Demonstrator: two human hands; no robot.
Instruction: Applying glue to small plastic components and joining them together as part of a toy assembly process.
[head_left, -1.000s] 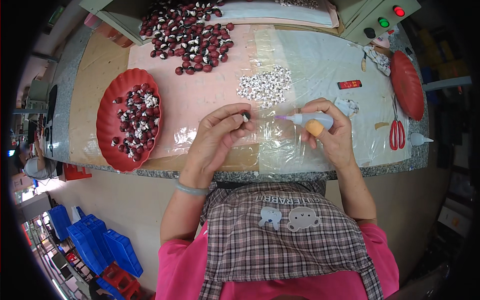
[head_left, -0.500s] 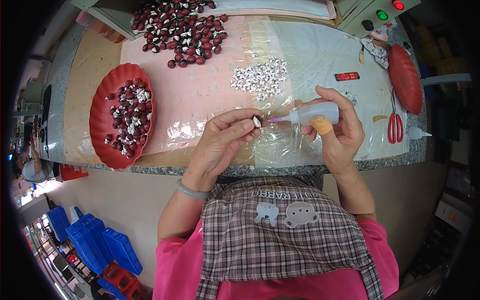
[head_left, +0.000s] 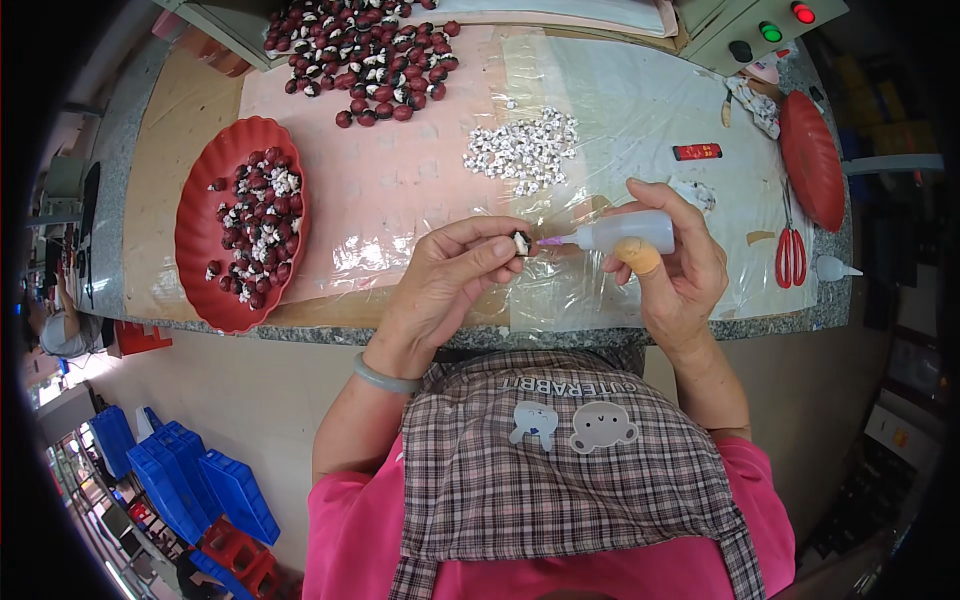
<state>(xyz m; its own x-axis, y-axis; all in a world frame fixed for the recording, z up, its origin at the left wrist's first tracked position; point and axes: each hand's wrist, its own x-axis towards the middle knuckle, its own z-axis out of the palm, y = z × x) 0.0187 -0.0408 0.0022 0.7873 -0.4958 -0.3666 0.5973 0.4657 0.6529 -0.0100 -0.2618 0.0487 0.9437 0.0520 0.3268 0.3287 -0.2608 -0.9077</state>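
Observation:
Between the thumb and fingertips of my left hand (head_left: 450,270) is a small round piece (head_left: 522,243) in black, white and dark red. My right hand (head_left: 680,265) grips a translucent squeeze bottle (head_left: 630,231) lying sideways, a yellowish cover on its thumb. The bottle's purple needle tip (head_left: 552,240) points left at the piece, touching it or very close. Beyond my hands lies a spread of small white pieces (head_left: 522,150) with dark marks. At the left a red scalloped tray (head_left: 195,235) holds dark red pieces mixed with white ones.
Many finished-looking red, black and white pieces (head_left: 385,75) cover the far left of the table. On the right are red-handled scissors (head_left: 791,258), a small nozzle bottle (head_left: 835,268), a red packet (head_left: 697,152) and another red tray (head_left: 812,160). A control box (head_left: 765,40) with lit buttons stands behind.
The small piece has turned slightly in my left fingers, showing more of its white part. The bottle has shifted a little to the left. The whole view has moved slightly.

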